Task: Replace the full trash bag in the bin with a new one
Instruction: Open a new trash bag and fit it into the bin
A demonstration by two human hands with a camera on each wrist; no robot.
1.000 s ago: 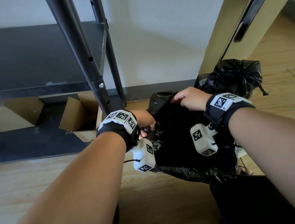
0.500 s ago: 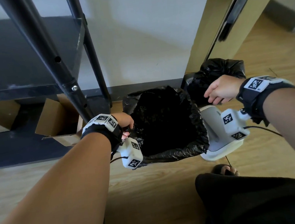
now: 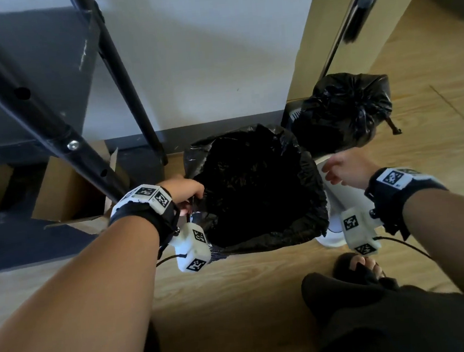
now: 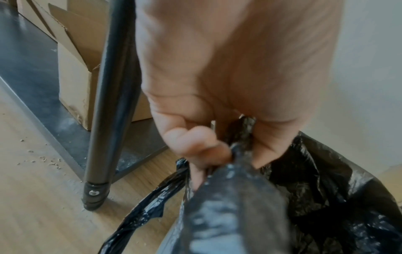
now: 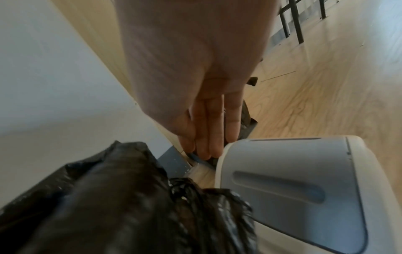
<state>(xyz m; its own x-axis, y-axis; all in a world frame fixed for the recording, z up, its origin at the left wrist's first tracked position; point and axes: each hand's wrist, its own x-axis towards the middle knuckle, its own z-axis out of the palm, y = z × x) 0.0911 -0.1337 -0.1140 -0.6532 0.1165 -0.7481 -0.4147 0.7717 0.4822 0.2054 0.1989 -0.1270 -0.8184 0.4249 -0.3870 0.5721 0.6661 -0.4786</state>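
A new black trash bag (image 3: 254, 190) lines the bin, its mouth spread wide and its rim folded over the bin's edge; the bin under it is hidden. My left hand (image 3: 191, 204) grips the bag's left rim, and in the left wrist view the left hand (image 4: 230, 154) pinches a bunched fold of the bag (image 4: 304, 197). My right hand (image 3: 334, 172) hovers with straight fingers, holding nothing, over the white bin lid (image 3: 332, 234). In the right wrist view the right hand (image 5: 204, 151) reaches past the lid (image 5: 304, 189). The full tied bag (image 3: 343, 110) stands behind the lid.
A black metal shelf leg (image 3: 121, 81) stands just left of the bin, with an open cardboard box (image 3: 66, 190) under the shelf. A wall and a door frame (image 3: 316, 33) close the back. My sandalled foot (image 3: 359, 268) is on the wooden floor in front.
My right hand let go of the bag's rim, moved right over the lid and opened. The bag now lies spread over the bin mouth. My left hand kept its grip.
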